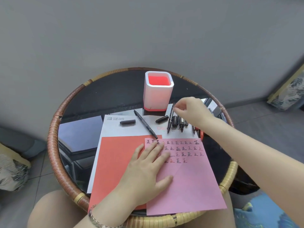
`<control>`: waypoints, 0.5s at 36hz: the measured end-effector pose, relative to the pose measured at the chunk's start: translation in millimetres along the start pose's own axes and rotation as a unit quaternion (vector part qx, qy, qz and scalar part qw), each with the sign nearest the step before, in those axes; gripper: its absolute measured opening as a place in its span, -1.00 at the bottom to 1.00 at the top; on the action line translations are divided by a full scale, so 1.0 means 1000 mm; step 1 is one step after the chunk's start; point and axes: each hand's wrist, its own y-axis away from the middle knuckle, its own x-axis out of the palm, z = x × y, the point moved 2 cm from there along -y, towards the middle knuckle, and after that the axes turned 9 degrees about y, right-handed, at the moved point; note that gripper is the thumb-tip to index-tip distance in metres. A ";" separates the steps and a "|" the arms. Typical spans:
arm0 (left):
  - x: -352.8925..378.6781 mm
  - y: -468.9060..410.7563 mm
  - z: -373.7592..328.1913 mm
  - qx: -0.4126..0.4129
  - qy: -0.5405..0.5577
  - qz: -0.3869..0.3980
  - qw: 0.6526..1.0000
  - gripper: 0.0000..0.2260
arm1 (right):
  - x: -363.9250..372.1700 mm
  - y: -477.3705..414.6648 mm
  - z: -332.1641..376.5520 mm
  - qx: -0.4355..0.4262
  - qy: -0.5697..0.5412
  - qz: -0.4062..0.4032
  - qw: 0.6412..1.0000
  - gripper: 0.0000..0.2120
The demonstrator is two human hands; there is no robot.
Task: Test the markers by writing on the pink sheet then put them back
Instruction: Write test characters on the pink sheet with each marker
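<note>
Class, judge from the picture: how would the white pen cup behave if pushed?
The pen cup looks empty, so it is probably light. It stands taller than wide, so a push near its rim might tip it. On the glossy table, a low push would likely slide it.

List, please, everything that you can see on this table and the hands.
table: one, round, woven brown rim, dark glossy top
pen holder: one, white, red inside, far side
pink sheet: one, with written characters, nearest
red sheet: one, partly under the pink sheet
white sheet: one, undermost
markers: several, black, behind the pink sheet
loose caps: two, black, on the white sheet
left hand: flat on the pink sheet
right hand: over the markers, fingers curled
</note>
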 end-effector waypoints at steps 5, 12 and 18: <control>-0.001 0.001 0.000 -0.006 0.004 0.010 1.000 -0.51 | 0.006 -0.007 0.001 0.059 0.064 0.066 0.994 -0.74; -0.002 0.001 -0.001 -0.014 0.008 0.015 1.000 -0.52 | 0.026 -0.020 0.012 0.131 0.106 0.073 0.983 -0.61; 0.000 0.001 0.000 -0.027 0.003 0.025 0.999 -0.52 | 0.026 -0.023 0.020 0.168 0.089 0.066 0.980 -0.68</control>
